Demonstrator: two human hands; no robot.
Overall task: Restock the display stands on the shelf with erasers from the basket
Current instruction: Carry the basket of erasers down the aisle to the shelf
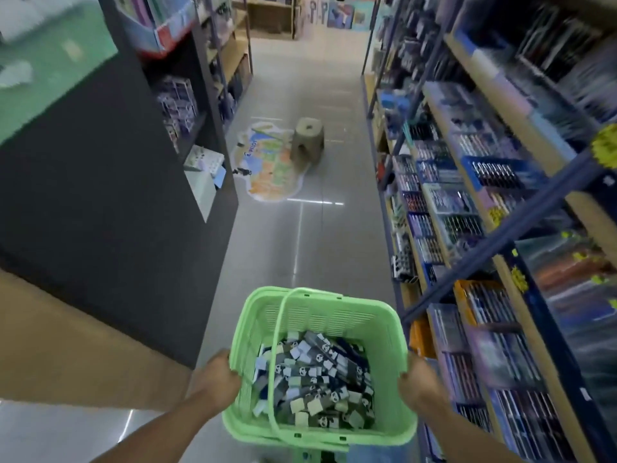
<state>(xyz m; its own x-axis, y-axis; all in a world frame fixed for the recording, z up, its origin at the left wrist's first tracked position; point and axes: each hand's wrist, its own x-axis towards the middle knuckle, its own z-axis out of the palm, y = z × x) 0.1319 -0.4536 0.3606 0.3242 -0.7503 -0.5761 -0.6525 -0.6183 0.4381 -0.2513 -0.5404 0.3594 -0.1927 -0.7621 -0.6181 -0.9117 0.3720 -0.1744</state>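
Floor [293,228]: pale grey glossy tiles, running as an aisle from near to far, with streaks of reflected light.
On it, far centre: one olive-brown plastic stool [306,142], upright, hole in its seat.
Under and left of the stool: a flat, irregular, multicoloured floor sticker [267,172]; the stool stands on its right edge.
Right side: long shelving [474,182] with blue uprights, tiers packed with boxed pens.
Left side: dark shelf unit [110,202] standing on the floor, stocked with boxed goods.

Plastic stool [306,139] sits on a colorful floor sticker [267,168] mid-aisle, pen boxes [494,172] on rt shelves.
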